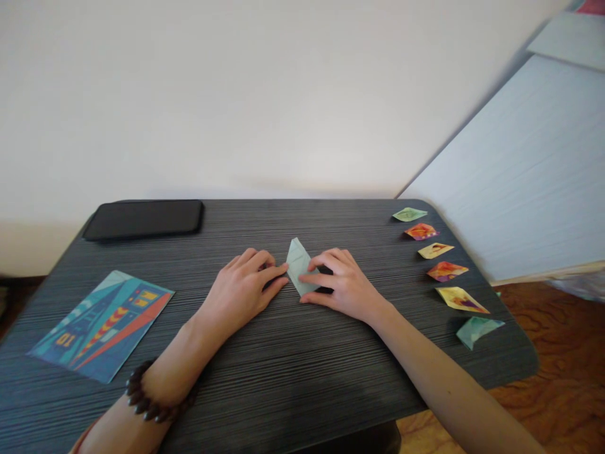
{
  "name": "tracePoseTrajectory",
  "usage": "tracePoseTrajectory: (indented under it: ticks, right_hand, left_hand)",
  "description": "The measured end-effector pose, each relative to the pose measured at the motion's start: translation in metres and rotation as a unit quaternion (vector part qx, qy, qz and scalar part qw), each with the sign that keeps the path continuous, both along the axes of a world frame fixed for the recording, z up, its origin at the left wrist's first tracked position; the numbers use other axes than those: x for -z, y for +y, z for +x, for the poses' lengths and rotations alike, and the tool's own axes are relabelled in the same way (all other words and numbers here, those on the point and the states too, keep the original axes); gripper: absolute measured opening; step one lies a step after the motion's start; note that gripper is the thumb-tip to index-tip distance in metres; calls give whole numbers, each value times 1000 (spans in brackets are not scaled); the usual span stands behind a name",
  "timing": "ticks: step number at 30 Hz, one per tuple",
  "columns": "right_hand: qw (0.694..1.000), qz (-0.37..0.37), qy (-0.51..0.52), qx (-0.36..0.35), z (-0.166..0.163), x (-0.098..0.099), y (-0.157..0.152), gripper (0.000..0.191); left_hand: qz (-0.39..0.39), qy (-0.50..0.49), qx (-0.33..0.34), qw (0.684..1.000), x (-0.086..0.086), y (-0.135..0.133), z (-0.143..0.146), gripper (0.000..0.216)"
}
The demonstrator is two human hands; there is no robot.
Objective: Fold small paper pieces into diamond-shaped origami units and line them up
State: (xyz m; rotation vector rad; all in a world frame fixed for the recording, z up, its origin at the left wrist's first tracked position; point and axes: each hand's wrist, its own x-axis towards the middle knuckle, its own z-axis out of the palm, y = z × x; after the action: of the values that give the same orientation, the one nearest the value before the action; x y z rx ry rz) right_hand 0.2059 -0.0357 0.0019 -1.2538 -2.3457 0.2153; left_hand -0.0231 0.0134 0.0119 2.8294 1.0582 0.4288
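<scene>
A pale green folded paper piece (299,265) lies at the middle of the dark striped table (283,366). My left hand (243,290) rests on the table with its fingers curled, the fingertips pressing the paper's left edge. My right hand (343,284) lies over the paper's right side, its fingers pressed down on it. Part of the paper is hidden under the right hand. A dark bead bracelet (151,397) is on my left wrist.
A black phone (144,219) lies at the table's back left. A blue printed sheet (101,325) lies at the front left. Several folded paper pieces (447,271) form a row along the right edge. A white board (524,170) leans at the right.
</scene>
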Motion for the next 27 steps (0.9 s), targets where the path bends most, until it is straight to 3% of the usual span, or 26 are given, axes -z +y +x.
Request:
tracePoseTrajectory:
  ticks: [2,8,14,19,27]
  right_hand:
    - [1000,19,-4,-8,0,2,0,24]
    - [999,14,36,34,-5,6,3,23]
    - [994,-39,87,57,-2,2,5,20]
    - [993,-54,95,48,1,0,2,19]
    - [974,-37,115,192,-15,7,-3,13]
  left_hand:
    - [16,-19,4,1000,2,0,0,27]
    - [22,-55,94,994,10,-2,6,26]
    - [50,-78,21,995,8,-13,22,18]
    - [53,-86,0,995,6,-15,26,18]
    - [57,-46,0,997,4,-16,25,23]
